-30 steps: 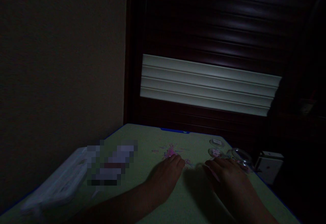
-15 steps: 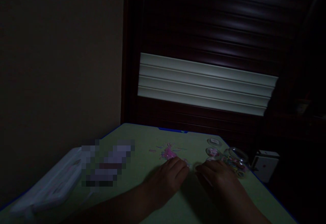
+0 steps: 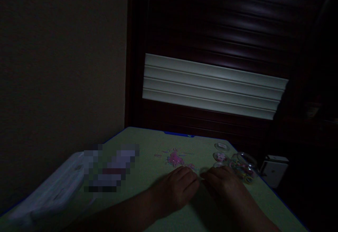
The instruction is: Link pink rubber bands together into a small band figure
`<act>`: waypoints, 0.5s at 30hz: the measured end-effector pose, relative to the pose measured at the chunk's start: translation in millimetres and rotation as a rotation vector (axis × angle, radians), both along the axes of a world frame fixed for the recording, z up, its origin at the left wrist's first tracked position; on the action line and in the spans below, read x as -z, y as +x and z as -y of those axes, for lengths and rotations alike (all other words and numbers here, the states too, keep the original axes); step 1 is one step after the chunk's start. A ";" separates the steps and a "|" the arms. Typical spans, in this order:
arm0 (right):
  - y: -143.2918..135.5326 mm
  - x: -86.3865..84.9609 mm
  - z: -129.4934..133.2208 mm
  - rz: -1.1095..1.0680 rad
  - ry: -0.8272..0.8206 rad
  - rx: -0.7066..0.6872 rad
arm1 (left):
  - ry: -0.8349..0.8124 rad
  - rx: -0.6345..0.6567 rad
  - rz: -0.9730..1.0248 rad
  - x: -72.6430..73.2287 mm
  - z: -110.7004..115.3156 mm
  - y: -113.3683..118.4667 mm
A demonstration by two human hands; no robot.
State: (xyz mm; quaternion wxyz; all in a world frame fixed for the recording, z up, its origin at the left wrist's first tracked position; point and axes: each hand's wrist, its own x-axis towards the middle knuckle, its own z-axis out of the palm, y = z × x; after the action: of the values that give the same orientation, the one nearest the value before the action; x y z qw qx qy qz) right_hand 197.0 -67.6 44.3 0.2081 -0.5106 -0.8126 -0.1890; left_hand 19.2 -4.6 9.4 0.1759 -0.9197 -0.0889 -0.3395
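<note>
My left hand (image 3: 183, 184) is closed near the table's middle, fingers curled, pinching something I cannot make out. Close beside it on the right, my right hand (image 3: 220, 182) is also closed, its fingertips almost meeting the left ones; what they hold is too small and dark to tell. Just beyond my left hand lies a pile of small pink pieces (image 3: 174, 158), with a few thin pieces scattered around it. A clear jar (image 3: 244, 168) with coloured rings rests on its side past my right hand. Next to it are a small round container with pink contents (image 3: 220, 156) and a clear lid (image 3: 222, 147).
The pale green table (image 3: 148, 140) has a blue edge. At its left lie a white tray-like case (image 3: 52, 186) and a blurred-out purple item (image 3: 116, 168). A white device (image 3: 274, 170) stands beyond the right edge. Dark slatted panels rise behind.
My left hand has shifted slightly right and down, closer to my right hand. More of the pink pieces beyond it now shows. My right hand has moved slightly left.
</note>
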 end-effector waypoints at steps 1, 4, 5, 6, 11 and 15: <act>0.2 0.1 0.0 -0.001 -0.011 -0.003 | -0.002 0.004 0.000 -0.2 -0.1 0.3; 1.3 2.1 -1.0 -0.009 -0.012 -0.009 | -0.011 0.007 0.006 -0.7 -0.4 1.1; 1.6 2.9 -1.4 -0.014 -0.006 -0.008 | -0.008 0.009 0.007 -0.9 -0.4 1.2; 1.8 3.6 -1.8 -0.018 -0.001 -0.009 | -0.001 0.011 0.009 -1.1 -0.5 1.2; 1.4 3.9 -1.8 -0.014 0.003 -0.020 | 0.044 0.016 -0.017 0.1 -1.6 1.5; 0.5 1.7 -0.2 -0.004 0.024 -0.035 | 0.034 0.018 -0.017 2.1 -2.1 2.4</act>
State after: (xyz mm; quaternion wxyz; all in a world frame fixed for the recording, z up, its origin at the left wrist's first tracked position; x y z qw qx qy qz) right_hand 197.4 -67.3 42.6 0.2194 -0.4941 -0.8186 -0.1940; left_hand 21.6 -2.5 7.3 0.1893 -0.9202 -0.0734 -0.3346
